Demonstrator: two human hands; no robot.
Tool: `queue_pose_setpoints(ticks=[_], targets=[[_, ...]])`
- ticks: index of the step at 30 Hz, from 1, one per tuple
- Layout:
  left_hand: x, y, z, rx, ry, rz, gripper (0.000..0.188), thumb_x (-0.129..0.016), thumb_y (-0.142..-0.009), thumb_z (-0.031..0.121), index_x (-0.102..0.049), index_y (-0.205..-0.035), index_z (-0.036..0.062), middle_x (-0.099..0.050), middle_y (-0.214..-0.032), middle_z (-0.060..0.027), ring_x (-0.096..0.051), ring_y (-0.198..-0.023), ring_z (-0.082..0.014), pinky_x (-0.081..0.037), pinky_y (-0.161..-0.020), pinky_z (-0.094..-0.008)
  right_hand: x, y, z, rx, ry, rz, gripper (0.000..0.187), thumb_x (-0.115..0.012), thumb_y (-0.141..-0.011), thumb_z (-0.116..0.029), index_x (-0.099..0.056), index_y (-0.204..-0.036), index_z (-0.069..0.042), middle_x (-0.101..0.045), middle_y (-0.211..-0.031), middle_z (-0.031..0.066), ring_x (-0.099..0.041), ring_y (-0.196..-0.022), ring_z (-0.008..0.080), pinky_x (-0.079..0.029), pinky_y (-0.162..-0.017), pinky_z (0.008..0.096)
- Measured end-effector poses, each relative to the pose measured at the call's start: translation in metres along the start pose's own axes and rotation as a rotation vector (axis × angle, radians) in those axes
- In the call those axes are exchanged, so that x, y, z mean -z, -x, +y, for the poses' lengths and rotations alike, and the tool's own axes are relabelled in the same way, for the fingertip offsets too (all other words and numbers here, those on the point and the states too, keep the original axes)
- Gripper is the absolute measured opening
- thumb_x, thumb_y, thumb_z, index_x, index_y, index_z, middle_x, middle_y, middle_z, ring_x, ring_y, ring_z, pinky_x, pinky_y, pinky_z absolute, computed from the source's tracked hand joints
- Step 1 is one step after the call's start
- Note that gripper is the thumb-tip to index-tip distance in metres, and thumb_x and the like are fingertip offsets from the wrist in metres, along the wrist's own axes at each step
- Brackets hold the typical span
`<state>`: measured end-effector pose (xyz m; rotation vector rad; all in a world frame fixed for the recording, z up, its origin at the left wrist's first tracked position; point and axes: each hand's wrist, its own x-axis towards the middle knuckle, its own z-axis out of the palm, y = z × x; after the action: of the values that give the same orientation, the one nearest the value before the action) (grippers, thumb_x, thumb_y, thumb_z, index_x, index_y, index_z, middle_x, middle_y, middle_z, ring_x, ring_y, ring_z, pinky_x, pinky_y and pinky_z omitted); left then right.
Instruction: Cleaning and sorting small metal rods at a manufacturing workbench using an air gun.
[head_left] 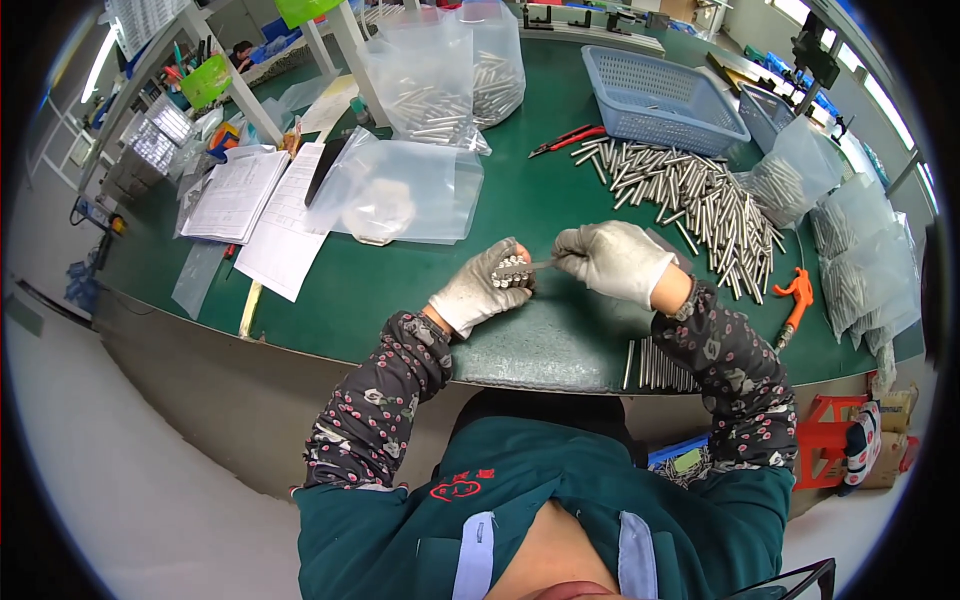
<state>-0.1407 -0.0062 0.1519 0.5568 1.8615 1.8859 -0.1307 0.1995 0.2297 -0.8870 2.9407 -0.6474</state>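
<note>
My left hand (474, 295), in a white work glove, is closed around a bundle of short metal pins (511, 273) with their ends facing up. My gloved right hand (618, 262) pinches a thin, flat metal strip (541, 266), whose tip reaches the pin ends; whether it touches them I cannot tell. Below my right wrist, a row of metal pins (660, 367) lies side by side at the table's near edge. A large loose heap of similar pins (690, 195) spreads beyond my right hand.
The green table (545, 210) bears a blue basket (665, 125), red-handled pliers (568, 141) and an orange air gun (797, 295). Bags of pins (860, 265) line the right side; more bags (430, 95) stand at the back. Papers (283, 240) and a flat plastic bag (440, 190) lie left.
</note>
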Motion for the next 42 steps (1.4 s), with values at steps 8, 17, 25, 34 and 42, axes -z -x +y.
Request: queue_pose_setpoints(ticks=[8,17,25,34,42], targets=[[0.0,-0.001,0.002,-0.028,-0.095,-0.014,0.031,-0.067,-0.07,-0.002,-0.049,-0.094,0.0076,-0.055,-0.078,0.0015,-0.052,-0.078,-0.0074,-0.045,-0.073,-0.0219,0.011,-0.012,0.02,-0.105,0.02,-0.126,0.03,-0.056,-0.08,-0.041,-0.07,-0.084,-0.015,-0.066,-0.074,0.0091,-0.063,-0.069,0.027,-0.05,-0.064,0.0345],[0.003,-0.002,-0.007,-0.089,-0.125,0.032,0.031,-0.066,-0.07,-0.002,-0.05,-0.094,0.0078,-0.057,-0.079,0.0005,-0.055,-0.075,-0.0083,-0.045,-0.073,-0.0228,0.01,-0.02,0.019,0.013,0.028,-0.114,0.025,-0.065,-0.074,-0.034,-0.068,-0.074,-0.01,-0.062,-0.067,0.0118,-0.061,-0.061,0.0267,-0.048,-0.057,0.033],[0.001,0.001,-0.004,-0.009,-0.17,0.067,0.036,-0.062,-0.07,-0.011,-0.048,-0.098,0.0084,-0.055,-0.084,-0.0003,-0.053,-0.083,-0.0101,-0.043,-0.077,-0.0236,0.01,-0.022,0.01,0.11,0.077,-0.1,0.029,-0.06,-0.078,-0.041,-0.07,-0.081,-0.014,-0.064,-0.071,0.0099,-0.062,-0.066,0.0266,-0.05,-0.061,0.0349],[0.002,-0.001,-0.005,-0.134,-0.227,0.056,0.029,-0.065,-0.07,-0.005,-0.05,-0.092,0.0083,-0.055,-0.077,0.0011,-0.053,-0.073,-0.0076,-0.045,-0.07,-0.0219,0.01,-0.023,0.017,0.186,0.137,-0.021,0.028,-0.066,-0.073,-0.038,-0.068,-0.076,-0.011,-0.061,-0.065,0.0108,-0.059,-0.057,0.0273,-0.047,-0.054,0.0345],[0.004,0.0,-0.006,-0.038,-0.109,0.052,0.029,-0.064,-0.07,-0.006,-0.05,-0.092,0.0068,-0.056,-0.078,0.0012,-0.053,-0.073,-0.0076,-0.045,-0.07,-0.0219,0.014,-0.024,0.011,0.298,0.226,0.022,0.024,-0.062,-0.074,-0.038,-0.069,-0.079,-0.015,-0.063,-0.068,0.0055,-0.061,-0.063,0.0252,-0.049,-0.056,0.0351]])
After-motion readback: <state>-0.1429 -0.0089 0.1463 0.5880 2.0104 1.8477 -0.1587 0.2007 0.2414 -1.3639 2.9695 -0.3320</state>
